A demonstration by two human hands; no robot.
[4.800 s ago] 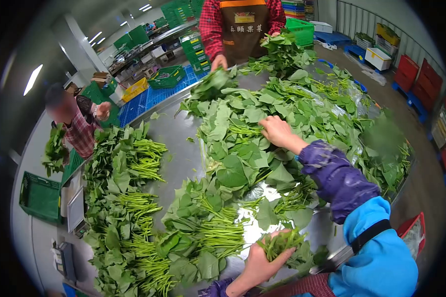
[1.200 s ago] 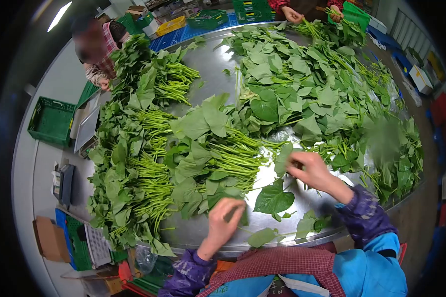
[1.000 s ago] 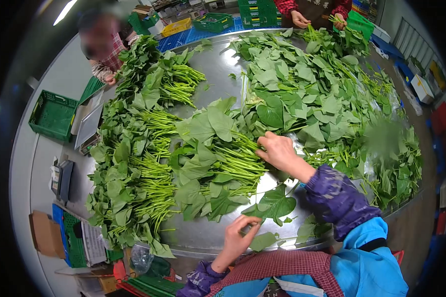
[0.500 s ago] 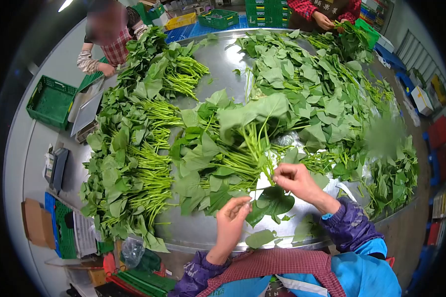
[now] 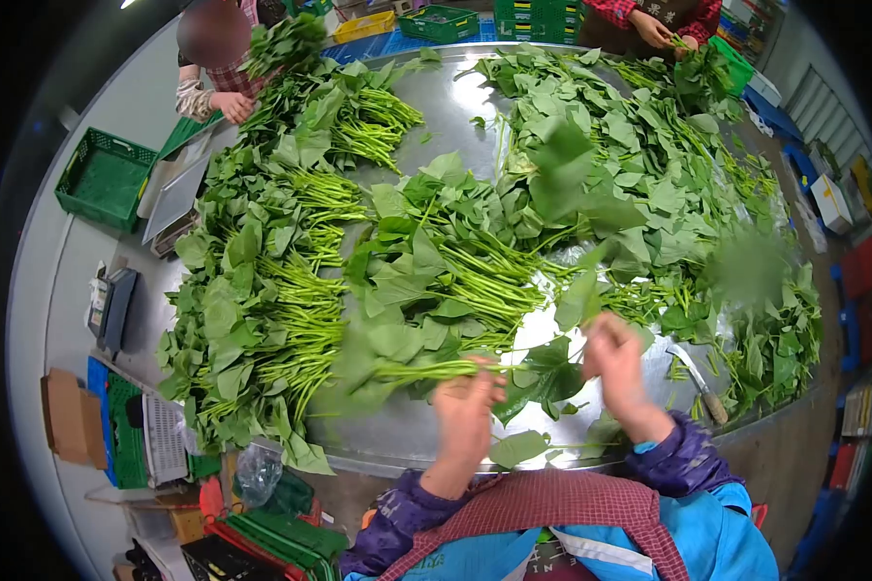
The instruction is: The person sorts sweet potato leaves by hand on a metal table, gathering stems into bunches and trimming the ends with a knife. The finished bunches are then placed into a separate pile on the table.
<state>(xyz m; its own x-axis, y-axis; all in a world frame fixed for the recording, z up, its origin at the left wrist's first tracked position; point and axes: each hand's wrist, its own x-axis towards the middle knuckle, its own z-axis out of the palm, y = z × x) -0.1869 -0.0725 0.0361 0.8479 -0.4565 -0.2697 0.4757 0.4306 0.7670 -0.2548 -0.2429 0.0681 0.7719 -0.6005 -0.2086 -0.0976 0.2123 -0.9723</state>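
The left hand (image 5: 467,412), low in the middle of the frame, is closed around a small bunch of stems (image 5: 417,370), whose blurred leaves point to the left. The right hand (image 5: 613,363), near it on the right, has its fingers bent. It is blurred beside a pale leaf (image 5: 579,300), and I cannot tell whether it grips this leaf. A dark leaf (image 5: 552,373) lies between the hands, on the shiny metal table (image 5: 383,441).

The stems are thin, smooth and bright green; the leaves are broad, matt and pointed. A row of bundles (image 5: 310,290) follows the left side of the table, a middle heap (image 5: 484,281) lies at the centre, and a looser heap (image 5: 639,184) covers the upper right. A knife (image 5: 702,382) with curved blade rests at the right, near the table edge.

At the left of the frame stands a green plastic crate (image 5: 97,207) with perforated walls. Below it are a brown cardboard box (image 5: 73,416) and a pale slotted crate (image 5: 165,445).
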